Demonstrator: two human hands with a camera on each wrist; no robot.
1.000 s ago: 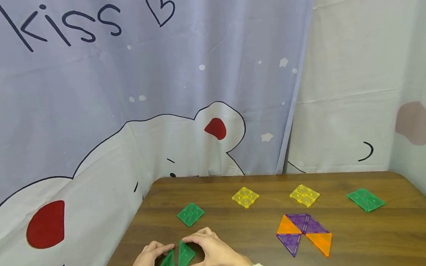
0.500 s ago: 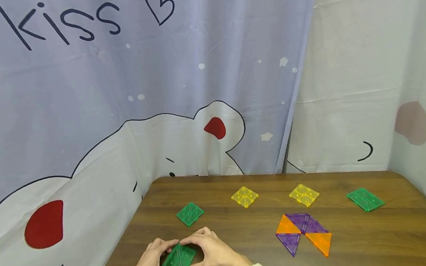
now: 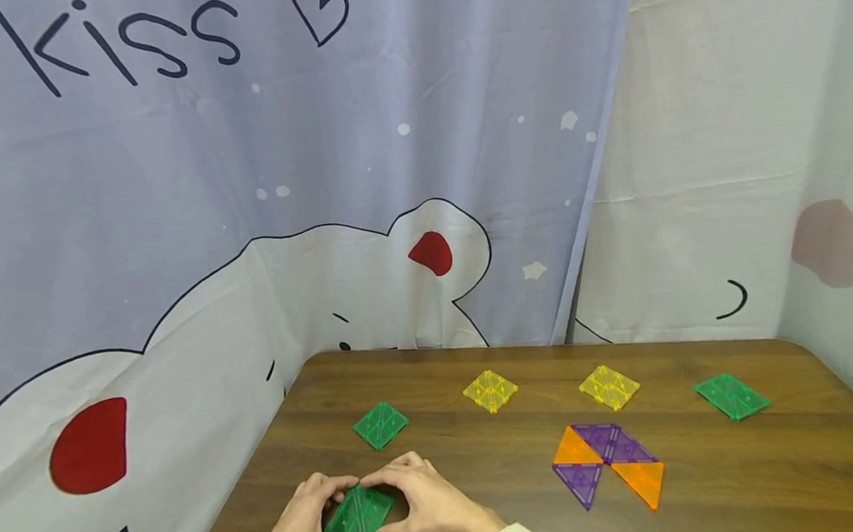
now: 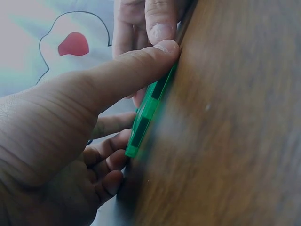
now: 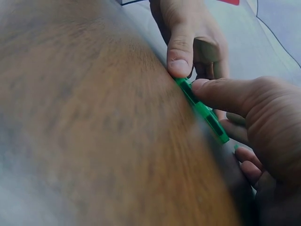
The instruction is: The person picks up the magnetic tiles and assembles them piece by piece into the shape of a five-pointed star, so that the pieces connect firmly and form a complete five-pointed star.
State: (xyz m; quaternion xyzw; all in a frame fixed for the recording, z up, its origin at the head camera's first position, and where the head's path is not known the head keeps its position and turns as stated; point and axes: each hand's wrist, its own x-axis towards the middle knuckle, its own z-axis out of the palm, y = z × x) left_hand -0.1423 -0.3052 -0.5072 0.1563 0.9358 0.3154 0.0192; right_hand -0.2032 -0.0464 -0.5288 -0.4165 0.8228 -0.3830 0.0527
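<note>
Two green triangular magnetic tiles lie side by side on the table, their long edges together in a diamond shape. My left hand (image 3: 300, 531) holds the left green tile (image 3: 343, 519) between thumb and fingers. Around the right green tile (image 3: 376, 512) curve the thumb and forefinger of my right hand (image 3: 436, 503). Both thumbs meet near the diamond's front corner, and the forefingers near its back corner. From the left wrist, a green tile edge (image 4: 146, 113) shows flat along the wood; the right wrist view shows a similar edge (image 5: 207, 114).
Behind the hands lies a green diamond (image 3: 381, 426). Farther back are two yellow diamonds, one left (image 3: 491, 391) and one right (image 3: 610, 388), with another green diamond (image 3: 732, 396) at the right. Orange and purple triangles (image 3: 625, 447) form a partial ring on the brown table (image 3: 774, 472).
The two green triangles were apart with a gap between them; the left hand moved right and they came together. Over the last half second the hands have barely moved.
</note>
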